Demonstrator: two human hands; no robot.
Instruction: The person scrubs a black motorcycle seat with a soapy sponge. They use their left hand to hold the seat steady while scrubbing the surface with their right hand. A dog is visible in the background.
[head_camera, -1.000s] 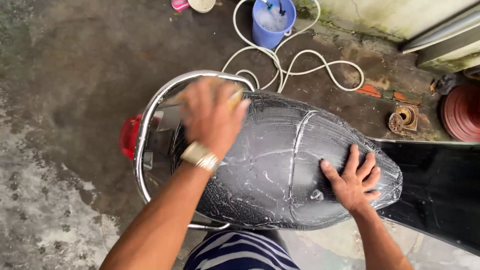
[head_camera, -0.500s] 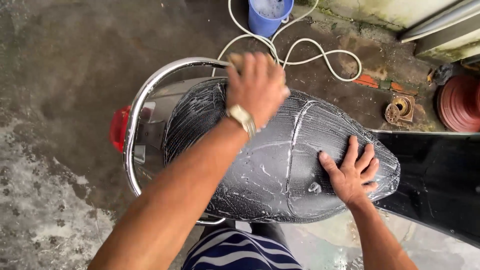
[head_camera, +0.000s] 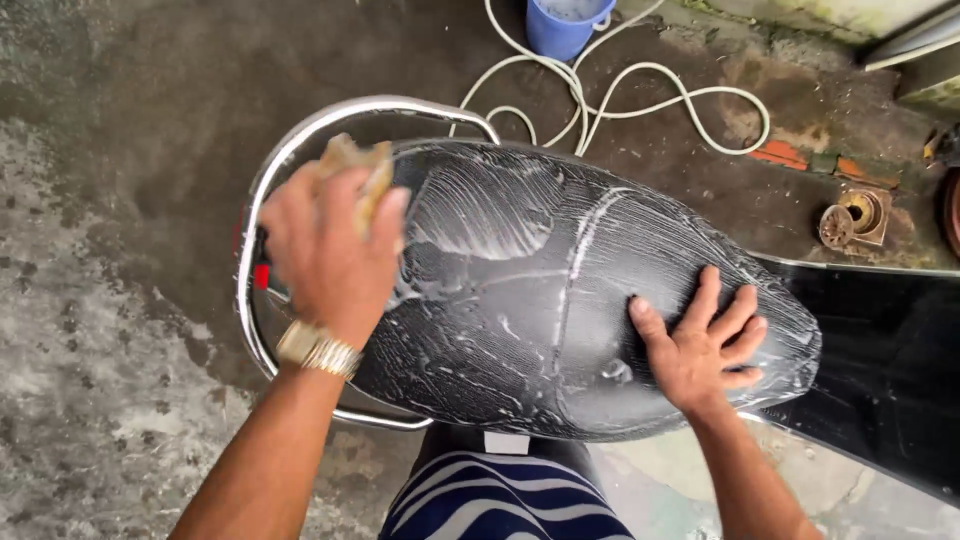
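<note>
Left hand (head_camera: 330, 255), gripping sponge (head_camera: 352, 165), back at soapy seat's (head_camera: 540, 300) rear edge (lather spreading); right hand (head_camera: 700, 345) open, flat, bracing.

Soft, even daylight with no hard shadows. The left hand (head_camera: 330, 250) is smeared by motion blur, its fingers (head_camera: 385, 215) indistinct. The right hand (head_camera: 700, 345) is sharp. Beyond its fingertips (head_camera: 745, 300), wet foam on the black seat (head_camera: 520, 300) glints faintly.
</note>
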